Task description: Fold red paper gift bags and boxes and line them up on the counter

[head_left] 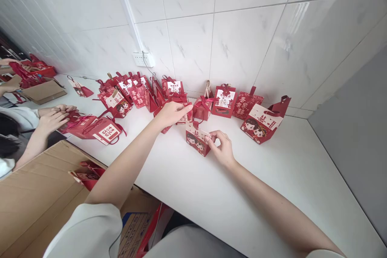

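Observation:
A small red gift box [196, 141] with a cartoon couple printed on it sits on the white counter [272, 185] in front of me. My right hand [221, 147] pinches the box's top flap at its right corner. My left hand [171, 113] reaches over it, fingers pinched on the red ribbon handle [188, 109] above the box. Behind stand several finished red gift boxes, among them one with a bow [202, 107] and one with a white label [224, 101].
More red boxes [262, 123] line the tiled wall. Another person's hands [53, 117] rest on red boxes [99, 128] at left. An open cardboard carton [36, 185] sits below the counter edge. A wall socket [144, 59] hangs above.

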Demonstrator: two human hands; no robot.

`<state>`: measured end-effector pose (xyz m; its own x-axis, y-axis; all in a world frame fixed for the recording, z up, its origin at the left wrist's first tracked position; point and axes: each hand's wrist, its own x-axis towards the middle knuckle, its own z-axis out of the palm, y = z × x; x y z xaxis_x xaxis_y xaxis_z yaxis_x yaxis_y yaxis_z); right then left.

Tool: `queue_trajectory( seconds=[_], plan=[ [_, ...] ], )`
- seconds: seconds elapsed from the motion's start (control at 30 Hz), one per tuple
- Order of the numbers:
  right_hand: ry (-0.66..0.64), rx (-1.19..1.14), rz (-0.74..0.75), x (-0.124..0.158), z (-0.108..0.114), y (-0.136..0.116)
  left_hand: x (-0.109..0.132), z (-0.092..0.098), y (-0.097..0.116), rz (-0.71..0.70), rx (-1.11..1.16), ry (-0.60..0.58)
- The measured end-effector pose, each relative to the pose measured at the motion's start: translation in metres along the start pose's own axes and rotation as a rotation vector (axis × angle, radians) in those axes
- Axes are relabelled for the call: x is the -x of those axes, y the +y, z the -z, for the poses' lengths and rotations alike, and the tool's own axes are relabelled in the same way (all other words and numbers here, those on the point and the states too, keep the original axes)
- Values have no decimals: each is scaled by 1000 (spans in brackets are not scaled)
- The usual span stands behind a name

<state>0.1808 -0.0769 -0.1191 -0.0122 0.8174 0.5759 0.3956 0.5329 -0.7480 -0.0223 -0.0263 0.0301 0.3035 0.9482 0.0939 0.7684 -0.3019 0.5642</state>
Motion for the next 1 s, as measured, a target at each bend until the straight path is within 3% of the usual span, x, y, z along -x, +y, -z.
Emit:
queue_trajectory(
  seconds=[0.17,0.27,0.37,0.53,0.63,0.73,0.8,0.9,1.0],
  plan=[
    [-166,-190,-16,23,-11,-10,24,5,10,59,-235,-67],
    [-243,-281,-38,33,-19,-12,30,-4,12,75,-393,-31],
    [-300,-263,-4,39,-24,-13,28,-20,10,123,-408,-45],
    [-259,-204,32,43,-24,-4,14,-40,4,180,-364,-2],
    [-216,-115,94,39,-17,11,6,-35,-4,214,-345,2],
    [-238,34,182,32,-7,30,13,-9,-8,193,-334,10],
    [-240,37,88,28,-3,40,34,20,-8,192,-330,46],
    [-212,-55,-148,25,-1,49,91,71,-11,245,-357,233],
    [-191,-119,-264,24,-2,54,171,120,-36,409,-468,512]
  ],
)
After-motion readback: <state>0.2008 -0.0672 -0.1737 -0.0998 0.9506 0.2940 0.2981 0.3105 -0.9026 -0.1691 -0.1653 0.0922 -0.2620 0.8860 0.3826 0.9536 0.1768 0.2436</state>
